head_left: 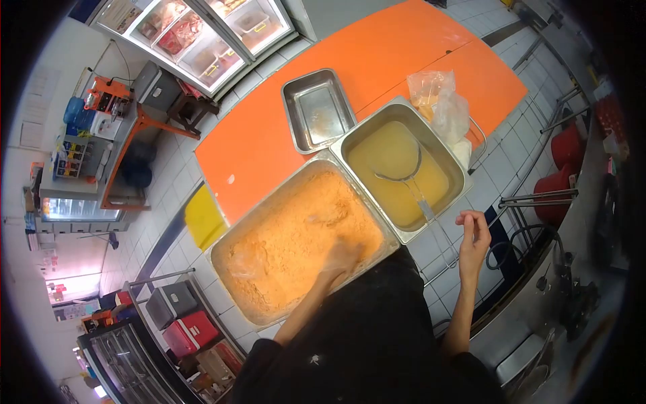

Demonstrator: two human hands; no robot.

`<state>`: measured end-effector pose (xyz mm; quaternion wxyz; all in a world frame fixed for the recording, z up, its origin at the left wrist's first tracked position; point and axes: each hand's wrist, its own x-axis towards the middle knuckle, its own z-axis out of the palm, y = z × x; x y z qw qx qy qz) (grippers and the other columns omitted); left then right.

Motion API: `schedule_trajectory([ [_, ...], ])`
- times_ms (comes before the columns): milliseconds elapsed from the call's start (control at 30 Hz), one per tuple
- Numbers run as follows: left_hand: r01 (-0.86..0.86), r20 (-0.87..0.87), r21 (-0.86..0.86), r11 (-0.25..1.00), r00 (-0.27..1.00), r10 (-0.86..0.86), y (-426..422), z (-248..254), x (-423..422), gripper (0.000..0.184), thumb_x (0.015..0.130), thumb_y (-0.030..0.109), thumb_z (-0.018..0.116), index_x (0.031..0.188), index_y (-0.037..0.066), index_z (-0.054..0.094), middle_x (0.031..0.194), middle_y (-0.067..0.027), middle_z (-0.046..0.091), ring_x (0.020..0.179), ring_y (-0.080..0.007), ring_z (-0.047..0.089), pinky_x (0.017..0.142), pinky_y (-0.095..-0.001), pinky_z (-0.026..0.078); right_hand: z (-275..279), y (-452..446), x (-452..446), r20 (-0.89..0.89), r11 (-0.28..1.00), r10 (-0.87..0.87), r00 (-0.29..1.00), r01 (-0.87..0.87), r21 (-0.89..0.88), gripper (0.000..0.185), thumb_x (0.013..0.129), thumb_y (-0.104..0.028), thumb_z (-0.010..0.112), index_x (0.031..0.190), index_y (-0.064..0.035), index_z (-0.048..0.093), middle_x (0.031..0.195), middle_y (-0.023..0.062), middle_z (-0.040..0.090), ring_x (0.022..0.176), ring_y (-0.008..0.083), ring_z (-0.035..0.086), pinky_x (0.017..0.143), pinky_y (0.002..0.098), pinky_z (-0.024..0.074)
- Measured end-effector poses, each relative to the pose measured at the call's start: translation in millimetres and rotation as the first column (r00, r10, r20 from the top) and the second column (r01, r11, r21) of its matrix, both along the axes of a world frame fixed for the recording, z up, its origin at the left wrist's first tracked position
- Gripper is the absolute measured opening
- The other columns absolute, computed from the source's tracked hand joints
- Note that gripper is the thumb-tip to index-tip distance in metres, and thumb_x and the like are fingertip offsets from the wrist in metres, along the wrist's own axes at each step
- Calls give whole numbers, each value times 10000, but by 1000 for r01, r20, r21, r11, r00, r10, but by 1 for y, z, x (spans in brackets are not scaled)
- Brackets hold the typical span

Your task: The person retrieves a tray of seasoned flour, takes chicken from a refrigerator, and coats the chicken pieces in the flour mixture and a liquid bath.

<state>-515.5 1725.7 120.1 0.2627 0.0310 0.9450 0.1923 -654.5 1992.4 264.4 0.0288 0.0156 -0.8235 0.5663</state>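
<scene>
A large metal pan [221, 250] holds orange crumbly powder [296, 232]. My left hand [342, 259] is down at the powder near the pan's right side, blurred by motion, so its fingers cannot be made out. Coated lumps lie in the powder, one just above that hand and another at the pan's left end. Raised to the right of the pans, my right hand [474, 236] has its fingers bent and apart, with nothing in them. Beside the powder stands a deep metal pan of yellowish liquid [397, 151], where a round wire strainer [404, 178] rests with its handle over the near rim.
An empty metal tray [289, 111] stands behind the pans on the orange table [252, 151]. Plastic bags [441, 104] lie at the liquid pan's far right. A steel counter [531, 323] runs along the right, and a glass-door fridge [235, 40] stands beyond the table.
</scene>
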Motion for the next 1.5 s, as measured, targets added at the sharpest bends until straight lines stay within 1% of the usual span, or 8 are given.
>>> schedule_trajectory([
  [167,-295,6,263,919,953,304,22,-99,-29,352,872,337,594,751,11,643,644,-128,584,645,-254,578,609,-382,454,0,1,4,-19,998,-42,999,41,-37,184,986,-151,513,930,-5,609,828,46,617,802,121,586,780,280,461],
  [233,-667,350,483,567,741,574,6,-67,-38,377,839,375,652,686,30,639,592,-51,544,561,-165,517,531,-331,408,-4,2,5,11,995,-58,998,59,-86,184,988,-151,512,931,-6,609,829,45,615,796,118,582,774,276,459],
  [333,-723,441,541,428,678,588,-31,2,-40,348,812,323,695,805,-22,652,675,-67,601,655,-188,571,613,-376,473,-5,4,6,9,997,-55,998,56,-50,185,991,-147,507,931,-4,607,834,44,615,797,119,581,774,272,458],
  [633,-708,76,584,397,535,841,-111,4,-27,282,836,204,674,992,-25,619,683,-81,618,604,-159,545,552,-359,439,-8,-3,6,38,1000,3,999,-2,-29,180,986,-149,517,930,-5,610,836,43,616,802,115,584,774,269,458],
  [833,-794,-17,183,580,587,809,-142,6,-33,306,827,251,658,866,-52,632,627,-191,606,574,-200,578,550,-399,436,-7,0,9,37,999,-28,999,29,-33,183,984,-155,525,927,-3,610,830,41,617,797,114,588,770,263,455],
  [1133,-616,-235,278,737,700,674,-124,30,-22,331,833,276,655,912,-44,632,718,-266,604,686,-362,631,615,-444,462,-16,6,12,43,999,-27,999,29,-45,172,983,-148,529,923,-9,612,813,33,608,775,104,579,753,256,451],
  [1400,-584,-900,-20,812,364,240,-62,-69,-28,297,886,277,593,991,-2,594,919,-254,621,808,-406,595,714,-471,492,-10,-1,11,43,999,-37,998,39,-34,159,975,-130,533,922,0,608,811,40,609,778,109,587,752,255,455],
  [1500,-670,-690,95,737,489,534,-71,-72,-41,354,910,323,555,899,-26,616,834,-272,627,710,-412,610,649,-475,508,-8,-2,15,40,999,-39,998,40,-31,156,974,-127,534,924,1,608,811,43,611,779,112,590,754,258,458],
])
